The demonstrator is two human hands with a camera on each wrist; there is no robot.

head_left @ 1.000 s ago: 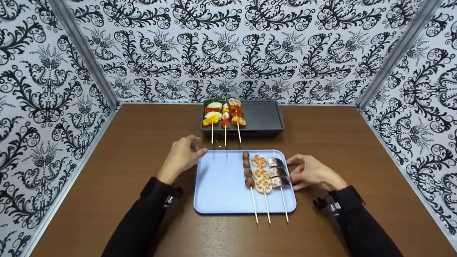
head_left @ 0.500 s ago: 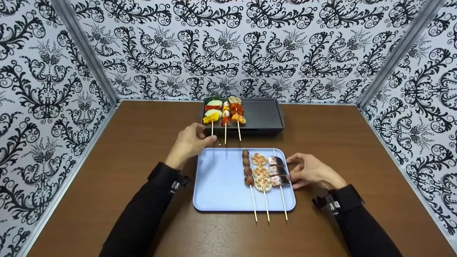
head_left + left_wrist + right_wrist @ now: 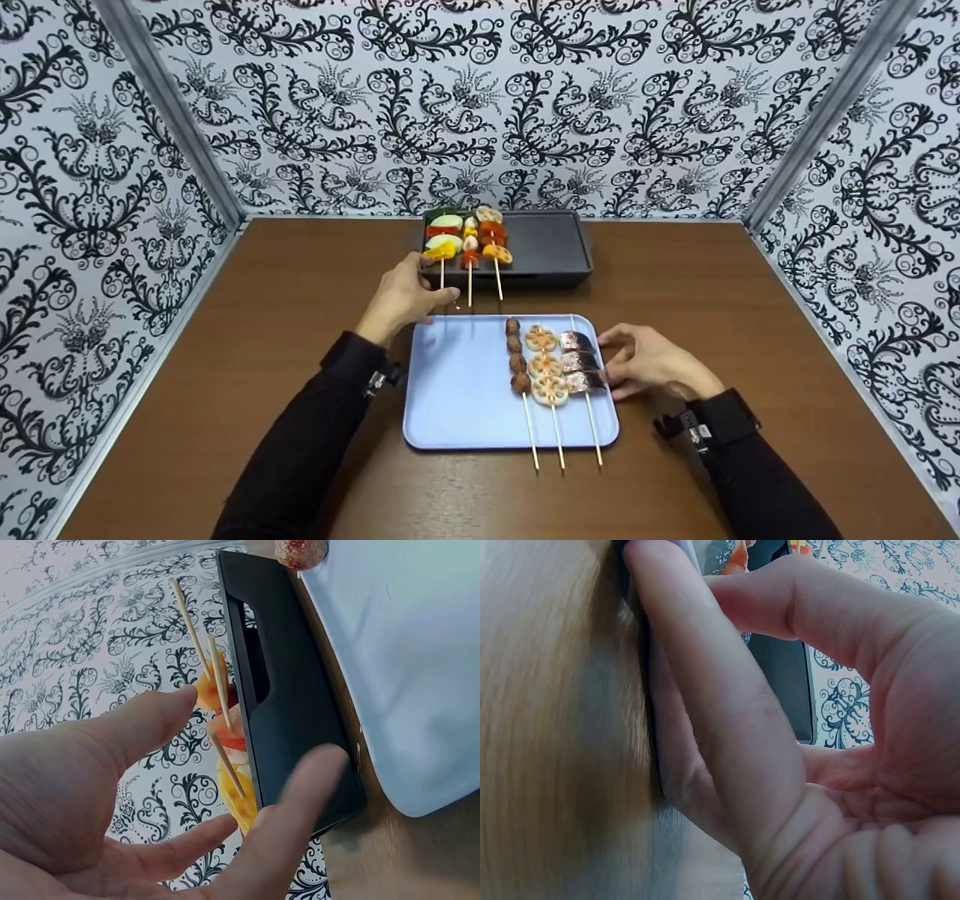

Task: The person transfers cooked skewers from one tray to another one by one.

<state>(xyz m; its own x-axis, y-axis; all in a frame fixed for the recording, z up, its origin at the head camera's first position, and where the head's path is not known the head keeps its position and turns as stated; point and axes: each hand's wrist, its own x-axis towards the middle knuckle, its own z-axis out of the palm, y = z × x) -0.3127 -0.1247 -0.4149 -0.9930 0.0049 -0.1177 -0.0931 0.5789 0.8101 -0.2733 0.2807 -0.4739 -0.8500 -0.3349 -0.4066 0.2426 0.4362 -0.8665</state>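
Observation:
My left hand (image 3: 405, 295) is around the handle end of the leftmost vegetable skewer (image 3: 445, 244), which has yellow, white and red pieces. In the left wrist view, the thumb (image 3: 161, 716) and fingers stand apart, with bare stick ends between them. This skewer lies on a dark grill plate (image 3: 547, 240) beside two other vegetable skewers. My right hand (image 3: 656, 361) holds the right rim of the light blue tray (image 3: 457, 409). On the tray's right half are a meatball skewer (image 3: 517, 364), a lotus root skewer (image 3: 547, 367) and a fish skewer (image 3: 581, 364).
The brown table (image 3: 300, 255) carries both the tray and the grill plate. Patterned walls (image 3: 465, 112) enclose its back and sides. Stick ends jut over the tray's near edge and the grill plate's front edge.
My left hand has moved forward and right, from above the tray's far left corner to the leftmost skewer's stick. The right hand stays at the tray's rim.

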